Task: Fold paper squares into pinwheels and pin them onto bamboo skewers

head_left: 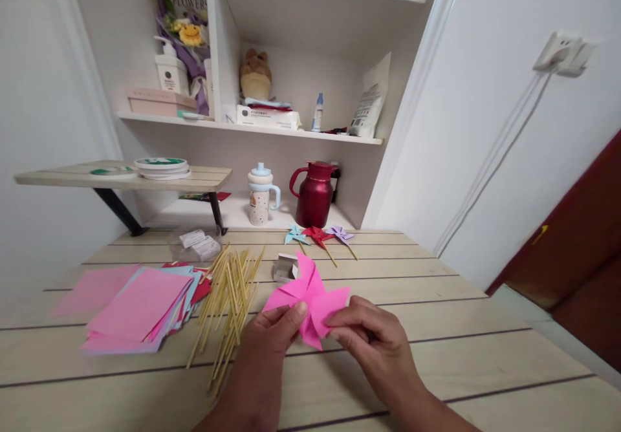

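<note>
A pink paper pinwheel is held above the wooden table by both hands. My left hand pinches its lower left blade with thumb and fingers. My right hand pinches its lower right side. Left of the hands lies a loose pile of thin wooden sticks. Further left sits a stack of coloured paper squares, mostly pink. A small white box stands just behind the pinwheel.
Three finished pinwheels on sticks, blue, red and purple, lie at the table's far edge. Behind them stand a red jug and a lidded cup. A clear packet lies at the back left. Shelves rise behind.
</note>
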Motion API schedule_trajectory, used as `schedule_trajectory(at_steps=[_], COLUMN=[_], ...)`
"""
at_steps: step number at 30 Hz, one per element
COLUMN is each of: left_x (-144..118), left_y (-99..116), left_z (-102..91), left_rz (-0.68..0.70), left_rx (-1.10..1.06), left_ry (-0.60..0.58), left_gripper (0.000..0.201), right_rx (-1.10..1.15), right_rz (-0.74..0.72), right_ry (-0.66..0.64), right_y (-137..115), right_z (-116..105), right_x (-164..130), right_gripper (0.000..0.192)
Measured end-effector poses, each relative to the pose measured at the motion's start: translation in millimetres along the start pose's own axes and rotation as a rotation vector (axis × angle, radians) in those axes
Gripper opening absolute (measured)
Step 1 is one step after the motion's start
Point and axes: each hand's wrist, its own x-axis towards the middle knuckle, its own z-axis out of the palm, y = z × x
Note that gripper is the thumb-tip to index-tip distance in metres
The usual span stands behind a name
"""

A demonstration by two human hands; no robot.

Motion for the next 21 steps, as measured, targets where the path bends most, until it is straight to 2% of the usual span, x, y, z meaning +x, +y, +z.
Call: schedule_trajectory(at_steps=[5,12,21], left_x=[1.3,-3.3,-7.9], left_y=[-8.4,-1.9,2.3], left_z=[-2.8,3.5,6.6], left_rz=[-0.009,0.004,-0.022], left_rx=[0.107,0.187,0.198], left_ry=[0.004,0.065,0.061], left_gripper=[0.026,0.025,0.030], right_rx=[0.008,-0.027,-0.035], right_rz=[0.097,0.188,0.177], right_ry=[0.003,0.048,0.088], right_y=[-2.0,-5.8,-9.0], right_z=[0.0,1.8,3.3], right_x=[1.3,-0.6,0.3], right_gripper=[0.014,0.019,0.026])
